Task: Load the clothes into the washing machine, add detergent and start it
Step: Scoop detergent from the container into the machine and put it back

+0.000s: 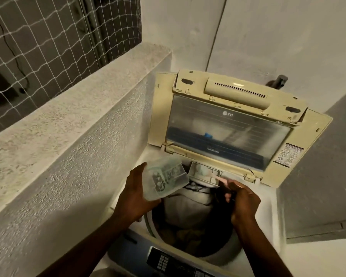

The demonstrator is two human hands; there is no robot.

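Note:
A top-loading washing machine (274,212) stands with its yellowed lid (228,124) folded up against the wall. White and dark clothes (186,204) fill the drum. My left hand (136,194) holds a clear plastic detergent tub (166,178) tilted over the drum's left rim. My right hand (242,202) grips a small pink scoop (221,179) whose tip reaches the pulled-out detergent drawer (205,173) at the back of the opening. The control panel (168,262) with its buttons lies at the bottom of the view.
A rough concrete ledge (78,108) runs along the left, with a netted window (48,41) above it. White walls close in behind and to the right. A dark tap (278,81) sticks out of the wall behind the lid.

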